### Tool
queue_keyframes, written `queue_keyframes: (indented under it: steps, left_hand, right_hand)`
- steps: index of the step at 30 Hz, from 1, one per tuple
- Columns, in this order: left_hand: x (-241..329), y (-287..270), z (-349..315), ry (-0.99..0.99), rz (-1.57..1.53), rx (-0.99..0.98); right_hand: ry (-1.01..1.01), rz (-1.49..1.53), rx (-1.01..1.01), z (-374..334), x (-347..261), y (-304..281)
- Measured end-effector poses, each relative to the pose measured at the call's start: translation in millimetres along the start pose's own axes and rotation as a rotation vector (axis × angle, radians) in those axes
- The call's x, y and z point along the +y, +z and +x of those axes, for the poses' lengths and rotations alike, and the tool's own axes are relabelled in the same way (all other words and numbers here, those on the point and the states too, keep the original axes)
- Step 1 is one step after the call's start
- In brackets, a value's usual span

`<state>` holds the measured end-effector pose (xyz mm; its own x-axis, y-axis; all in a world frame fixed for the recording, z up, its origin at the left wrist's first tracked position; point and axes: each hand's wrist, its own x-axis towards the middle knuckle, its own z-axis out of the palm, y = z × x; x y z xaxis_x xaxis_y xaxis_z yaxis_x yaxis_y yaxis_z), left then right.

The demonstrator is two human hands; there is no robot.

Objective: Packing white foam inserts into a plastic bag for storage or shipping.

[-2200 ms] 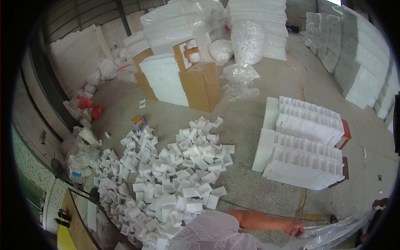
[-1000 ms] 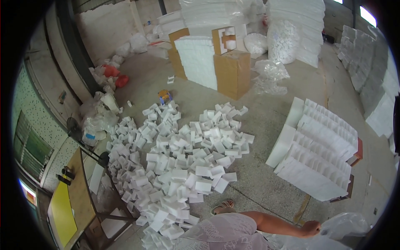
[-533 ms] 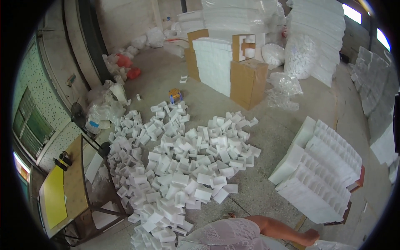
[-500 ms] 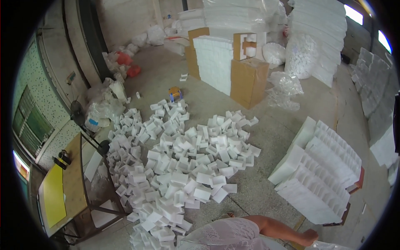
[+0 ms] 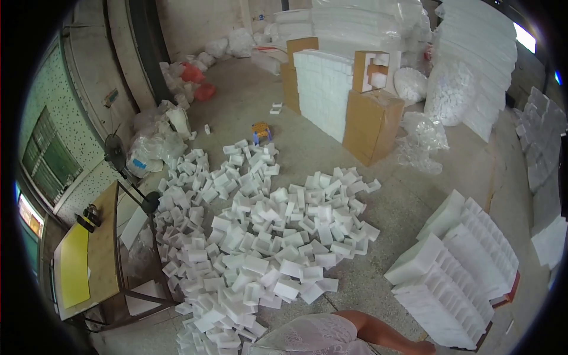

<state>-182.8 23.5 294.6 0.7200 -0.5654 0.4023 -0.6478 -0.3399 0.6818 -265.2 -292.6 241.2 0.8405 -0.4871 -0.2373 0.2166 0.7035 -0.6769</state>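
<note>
My right arm reaches across the lower edge from a white lace sleeve [image 5: 313, 332]. At its end my right hand [image 5: 425, 348] is partly cut off by the picture's edge, and its fingers cannot be made out. It is nearest to the stacked white foam blocks [image 5: 435, 313] with rows of slots, on the right, and appears apart from them. My left hand is out of view. Beyond the sleeve, a wide heap of small white foam pieces [image 5: 254, 260], many of them angled or box-shaped, covers the floor.
On the left stands a table [image 5: 105, 260] with a yellow sheet [image 5: 75, 266], beside a black fan [image 5: 115, 151]. A small stool [image 5: 261, 131] is behind the heap. Farther back are a cardboard box [image 5: 371, 127], a white foam stack [image 5: 321, 94] and plastic-wrapped bundles [image 5: 473, 65].
The view has shifted, so the room's things sit lower and mostly farther right. My right hand has dropped toward the lower edge. The clear plastic beside it has left the picture.
</note>
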Motion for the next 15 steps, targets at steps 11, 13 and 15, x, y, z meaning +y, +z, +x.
queue_keyframes:
  steps: [11,13,15]
  left_hand:
    - [-45,-2,-2,0.179,0.303,-0.407]
    - [-40,-1,-7,0.043,0.354,-0.502]
    - [-37,-5,-14,0.015,0.3,-0.453]
  right_hand:
    - [0.056,-0.089,0.081,-40,22,78]
    - [0.149,-0.025,0.032,-48,26,62]
    - [0.164,-0.017,-0.04,-46,42,27]
